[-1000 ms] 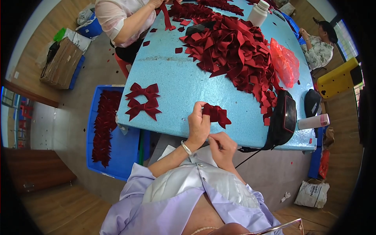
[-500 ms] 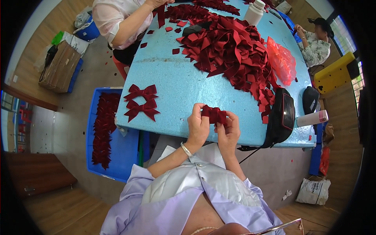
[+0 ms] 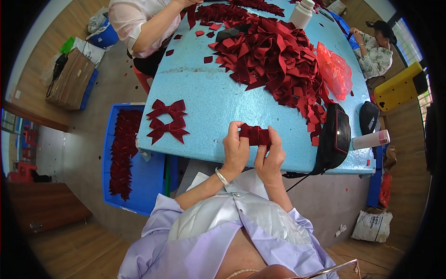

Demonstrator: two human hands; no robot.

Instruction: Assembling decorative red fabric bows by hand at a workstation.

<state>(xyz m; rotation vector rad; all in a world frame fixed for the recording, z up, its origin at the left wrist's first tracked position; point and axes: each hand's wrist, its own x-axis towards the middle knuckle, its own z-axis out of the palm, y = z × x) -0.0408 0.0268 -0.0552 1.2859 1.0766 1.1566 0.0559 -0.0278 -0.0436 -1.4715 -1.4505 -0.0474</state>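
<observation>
Between my two hands is a dark red velvet ribbon bow (image 3: 255, 135), folded into loops and raised over the near edge of the blue table (image 3: 204, 116). My left hand (image 3: 236, 149) pinches its left end, and my right hand (image 3: 272, 157) grips the right end with thumb and fingers. The underside of the bow is hidden by my fingers. To the left on the tabletop lie two finished-looking red bows (image 3: 168, 109), one in front of the other. A large heap of red ribbon pieces (image 3: 278, 60) covers the far middle of the table.
A blue tray (image 3: 134, 186) with rows of red bows sits low at the left. Right of the heap are a clear red plastic bag (image 3: 333, 72), a black pouch (image 3: 332, 139) and a pale bottle (image 3: 370, 140). A white bottle (image 3: 302, 14) stands far back. Two people sit across the table.
My right hand has shifted slightly, its fingers now higher along the bow's right end. The bow looks more stretched out and level between my hands.
</observation>
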